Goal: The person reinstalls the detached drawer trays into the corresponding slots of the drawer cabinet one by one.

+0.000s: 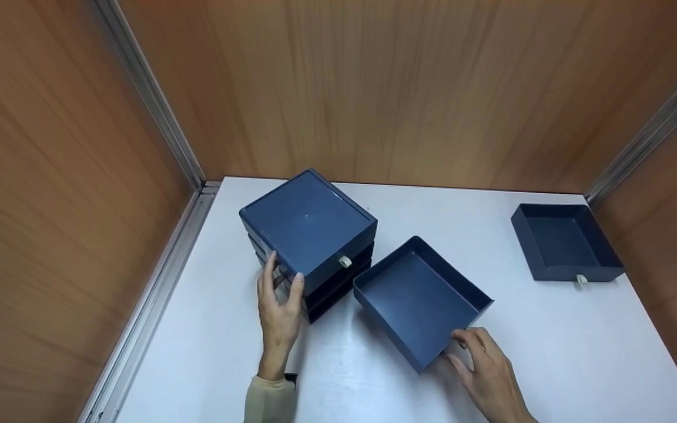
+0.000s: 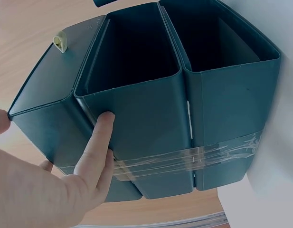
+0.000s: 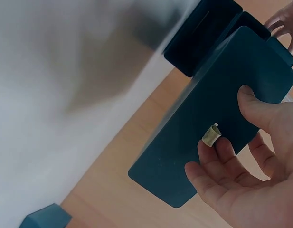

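A dark blue drawer unit (image 1: 308,220) stands at the left, its top drawer in place with a pale pull tab (image 1: 345,261) in front. Below it are two open slots; the left wrist view shows one drawer slot (image 2: 137,52) dark inside. My left hand (image 1: 280,317) rests fingertips and thumb against the unit's left side and top edge. My right hand (image 1: 488,373) holds a loose, open-topped drawer (image 1: 421,294) at its front end, fingers beside its pale tab (image 3: 212,135). The drawer slants, its far corner close to the unit's lower slots.
Another dark blue drawer (image 1: 562,241) with a pale tab lies at the right edge of the white table (image 1: 209,358). Clear tape (image 2: 198,156) binds the unit's tiers together. Wooden panels (image 1: 362,88) with metal corner rails enclose the table on several sides.
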Tool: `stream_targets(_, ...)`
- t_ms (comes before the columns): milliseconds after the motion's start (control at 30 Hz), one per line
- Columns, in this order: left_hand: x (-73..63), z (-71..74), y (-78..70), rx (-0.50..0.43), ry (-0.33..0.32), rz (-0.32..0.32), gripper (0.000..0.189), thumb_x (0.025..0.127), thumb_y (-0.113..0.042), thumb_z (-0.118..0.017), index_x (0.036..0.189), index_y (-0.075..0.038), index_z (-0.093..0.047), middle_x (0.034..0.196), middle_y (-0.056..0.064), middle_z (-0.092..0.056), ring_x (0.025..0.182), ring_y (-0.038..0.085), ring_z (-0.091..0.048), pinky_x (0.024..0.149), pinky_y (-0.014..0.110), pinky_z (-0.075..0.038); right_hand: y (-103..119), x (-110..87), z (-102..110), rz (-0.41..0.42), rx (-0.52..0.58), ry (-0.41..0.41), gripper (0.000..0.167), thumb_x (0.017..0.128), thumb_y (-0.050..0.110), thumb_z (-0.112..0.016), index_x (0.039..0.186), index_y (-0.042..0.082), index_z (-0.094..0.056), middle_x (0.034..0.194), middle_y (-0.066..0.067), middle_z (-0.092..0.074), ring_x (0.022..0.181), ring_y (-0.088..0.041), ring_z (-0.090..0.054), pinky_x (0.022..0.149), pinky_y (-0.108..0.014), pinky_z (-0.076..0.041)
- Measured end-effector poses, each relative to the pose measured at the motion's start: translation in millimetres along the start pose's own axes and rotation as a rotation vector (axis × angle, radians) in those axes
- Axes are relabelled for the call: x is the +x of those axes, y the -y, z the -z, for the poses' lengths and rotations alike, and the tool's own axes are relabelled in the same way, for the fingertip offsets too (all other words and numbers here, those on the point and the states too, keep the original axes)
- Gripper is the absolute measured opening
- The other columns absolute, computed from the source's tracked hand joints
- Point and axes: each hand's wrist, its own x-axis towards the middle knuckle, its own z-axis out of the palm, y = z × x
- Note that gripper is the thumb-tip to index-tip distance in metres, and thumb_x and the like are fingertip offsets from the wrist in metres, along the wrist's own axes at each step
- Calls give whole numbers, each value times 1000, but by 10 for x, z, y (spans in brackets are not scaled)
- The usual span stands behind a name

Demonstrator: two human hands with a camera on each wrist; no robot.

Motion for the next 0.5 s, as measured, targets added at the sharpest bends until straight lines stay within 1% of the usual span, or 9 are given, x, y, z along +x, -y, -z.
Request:
stream_targets(233, 15, -2, -11, 10, 6, -12, 68, 107, -29, -66, 168, -22, -35, 169, 15, -36, 149, 41, -44, 119, 67, -38, 80, -16, -23, 55, -4, -1, 62, 59, -6, -101, 112, 8, -71, 104, 2, -63, 92, -10, -69, 78, -25, -61)
stream_targets(500, 16, 21, 11, 3, -6, -9, 68, 106, -28, -66, 167, -24, -37, 169, 13, -37, 148, 40, -46, 119, 67, -39, 190, 3, -66, 62, 19, 32, 60, 63, -3, -100, 113, 9, -71, 105, 4, -62, 93, -10, -70, 80, -23, -61)
